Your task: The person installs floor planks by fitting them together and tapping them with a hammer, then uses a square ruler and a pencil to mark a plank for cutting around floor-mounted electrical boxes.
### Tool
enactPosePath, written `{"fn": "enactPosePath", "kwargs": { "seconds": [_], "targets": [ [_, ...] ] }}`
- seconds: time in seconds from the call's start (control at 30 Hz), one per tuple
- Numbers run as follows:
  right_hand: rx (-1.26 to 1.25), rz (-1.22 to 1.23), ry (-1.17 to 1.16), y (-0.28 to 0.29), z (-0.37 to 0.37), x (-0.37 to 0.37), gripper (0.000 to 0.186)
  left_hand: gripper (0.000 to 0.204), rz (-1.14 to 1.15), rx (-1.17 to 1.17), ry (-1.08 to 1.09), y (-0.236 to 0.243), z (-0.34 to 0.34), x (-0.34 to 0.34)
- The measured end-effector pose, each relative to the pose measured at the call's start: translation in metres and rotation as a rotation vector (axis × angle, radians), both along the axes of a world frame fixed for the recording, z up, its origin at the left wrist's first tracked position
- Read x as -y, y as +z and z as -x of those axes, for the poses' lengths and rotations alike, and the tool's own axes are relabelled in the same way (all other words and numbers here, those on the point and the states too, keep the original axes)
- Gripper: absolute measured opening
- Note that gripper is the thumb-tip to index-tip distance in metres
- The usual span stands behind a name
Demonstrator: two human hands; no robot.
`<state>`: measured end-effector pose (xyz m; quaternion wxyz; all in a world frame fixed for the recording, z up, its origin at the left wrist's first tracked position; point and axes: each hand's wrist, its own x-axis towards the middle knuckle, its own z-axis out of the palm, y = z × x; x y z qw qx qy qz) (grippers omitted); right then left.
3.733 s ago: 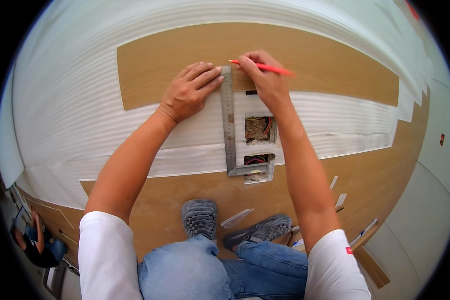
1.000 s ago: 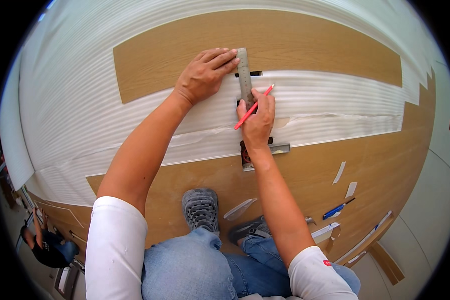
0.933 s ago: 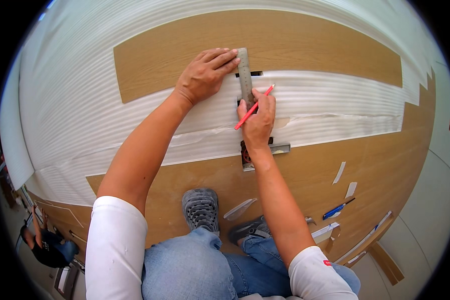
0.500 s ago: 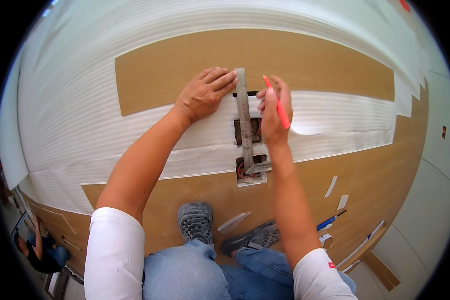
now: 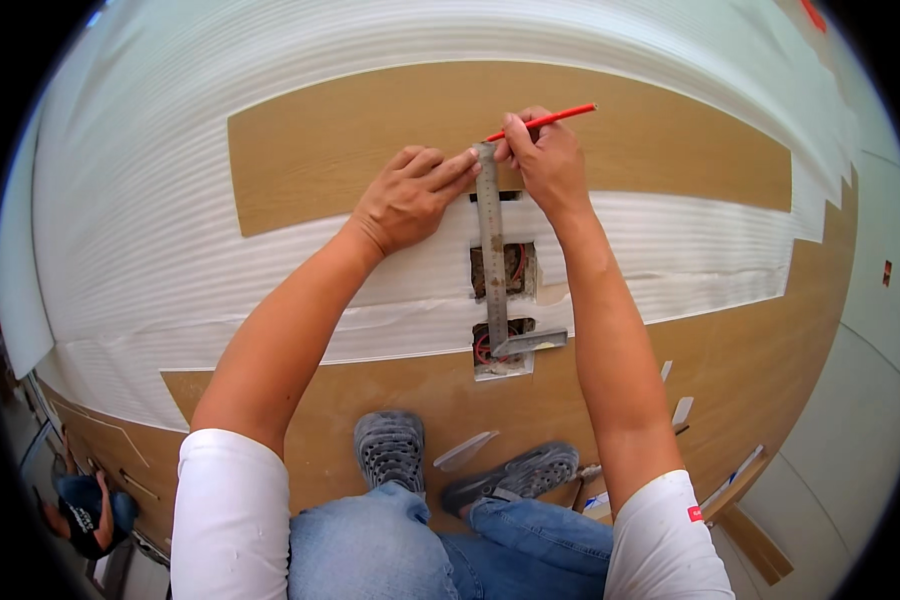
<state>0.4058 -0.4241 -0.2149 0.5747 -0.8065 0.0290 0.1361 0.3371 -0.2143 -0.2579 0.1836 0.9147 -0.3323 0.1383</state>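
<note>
A metal try square (image 5: 491, 225) lies with its blade running away from me, its far end on a loose wood-look plank (image 5: 340, 140) and its stock toward my feet. My left hand (image 5: 410, 200) presses its fingertips together on the blade's far end. In my right hand (image 5: 553, 165) a red pencil (image 5: 570, 113) is pinched, its tip touching down beside the blade's end. Beneath the blade are two square cut-outs; reddish wires show in the far cut-out (image 5: 517, 265) and the near cut-out (image 5: 484, 360). A narrow dark slot (image 5: 510, 196) borders the plank.
White ribbed underlay (image 5: 150, 220) spreads around the plank. Wood-look flooring (image 5: 305, 400) lies under my grey shoes (image 5: 390, 448). A clear strip (image 5: 465, 451) rests between them. Plank offcuts (image 5: 755, 545) are at the lower right. Another person (image 5: 88, 510) crouches at the far left.
My right hand has moved up and left to the blade's end, and the pencil has swung from steep to nearly level. The left hand stays at the blade.
</note>
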Motion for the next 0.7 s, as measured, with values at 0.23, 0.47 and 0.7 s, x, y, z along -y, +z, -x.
{"fn": "enactPosePath", "kwargs": {
  "seconds": [0.23, 0.47, 0.7],
  "targets": [
    [0.074, 0.148, 0.074, 0.004, -0.004, -0.003, 0.028, 0.047, -0.017, -0.004, -0.001, 0.001, -0.001, 0.000],
    [0.121, 0.189, 0.059, 0.006, -0.002, -0.002, 0.028, 0.048, 0.006, -0.010, -0.005, -0.001, -0.002, 0.001],
    [0.226, 0.421, -0.098, 0.020, 0.110, -0.001, 0.023, 0.046, -0.010, -0.005, -0.006, 0.000, 0.002, -0.008]
  ]
}}
